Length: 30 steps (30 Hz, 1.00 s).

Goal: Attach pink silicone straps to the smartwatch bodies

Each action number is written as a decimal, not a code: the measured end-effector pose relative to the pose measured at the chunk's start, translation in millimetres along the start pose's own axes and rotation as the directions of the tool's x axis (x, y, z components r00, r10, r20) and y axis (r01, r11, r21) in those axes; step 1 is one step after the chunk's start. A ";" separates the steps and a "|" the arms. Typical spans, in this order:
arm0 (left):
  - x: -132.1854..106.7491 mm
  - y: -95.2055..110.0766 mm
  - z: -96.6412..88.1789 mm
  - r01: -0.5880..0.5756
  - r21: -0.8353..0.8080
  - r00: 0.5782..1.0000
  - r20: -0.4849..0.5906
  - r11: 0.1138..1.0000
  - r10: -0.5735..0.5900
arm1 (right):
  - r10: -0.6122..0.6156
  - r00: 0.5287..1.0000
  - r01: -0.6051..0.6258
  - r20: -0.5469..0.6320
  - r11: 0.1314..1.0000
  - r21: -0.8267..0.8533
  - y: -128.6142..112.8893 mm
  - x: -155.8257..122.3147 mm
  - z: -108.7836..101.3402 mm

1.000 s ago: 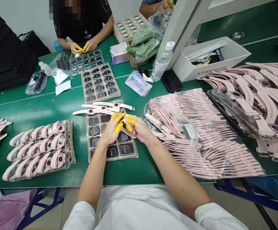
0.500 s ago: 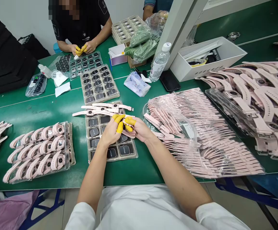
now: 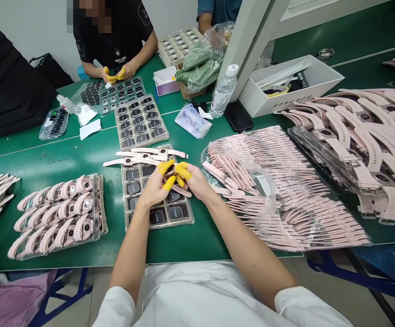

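My left hand (image 3: 154,186) and my right hand (image 3: 196,180), both with yellow finger cots, meet over a tray (image 3: 193,218) of dark square watch faces. Between their fingertips is a pink watch strap (image 3: 182,190), its holed end sticking out below the right fingers. Fingers hide most of the piece, so I cannot see whether a watch case is joined to it. Just beyond my hands, several pink-strapped watches (image 3: 128,161) lie across the tray's far end. To the right, a clear bag of pink straps (image 3: 229,170) rests on a wide spread of more straps (image 3: 279,181).
Pink watches fill a clear rack (image 3: 97,204) at left. Farther off are a second tray (image 3: 166,134), tissues (image 3: 193,121), a bottle (image 3: 222,93), a phone (image 3: 238,116) and a white box (image 3: 265,106) beside a post. Opposite, a co-worker's gloved-finger hands (image 3: 117,75) work over another tray.
My fingers have shifted slightly around the strap, and the left thumb sits a little farther from the index finger. The co-worker's hands have moved slightly apart. The whole view has shifted a little.
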State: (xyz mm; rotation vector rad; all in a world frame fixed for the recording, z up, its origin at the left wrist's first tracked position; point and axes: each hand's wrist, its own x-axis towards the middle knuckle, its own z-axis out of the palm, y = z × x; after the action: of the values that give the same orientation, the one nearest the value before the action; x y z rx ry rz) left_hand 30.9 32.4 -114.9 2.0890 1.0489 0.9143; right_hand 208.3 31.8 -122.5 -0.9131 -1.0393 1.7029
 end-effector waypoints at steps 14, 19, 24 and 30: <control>1.9 1.8 -114.5 0.160 0.614 0.961 0.083 0.773 -0.265 | -0.329 0.944 0.197 0.020 0.515 -0.834 12.8 5.4 -15.3; 11.0 -22.4 -118.9 0.256 0.563 0.922 0.102 0.786 -0.374 | -0.355 0.934 0.199 0.027 0.458 -0.866 25.6 12.4 -0.7; 17.2 -37.7 -116.7 0.301 0.634 0.901 0.055 0.713 -0.430 | -0.265 0.964 0.098 0.019 0.286 -0.953 21.9 13.6 6.5; 7.1 -40.1 -100.2 0.310 0.730 0.916 -0.057 0.609 -0.398 | -0.232 0.970 -0.019 -0.074 0.234 -0.972 12.3 10.4 6.9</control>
State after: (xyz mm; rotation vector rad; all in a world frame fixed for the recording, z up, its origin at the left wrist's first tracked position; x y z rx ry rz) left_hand -62.2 79.8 -86.7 2.3422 1.9176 0.1445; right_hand 194.9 37.1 -132.6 -1.6905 -2.0268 0.5802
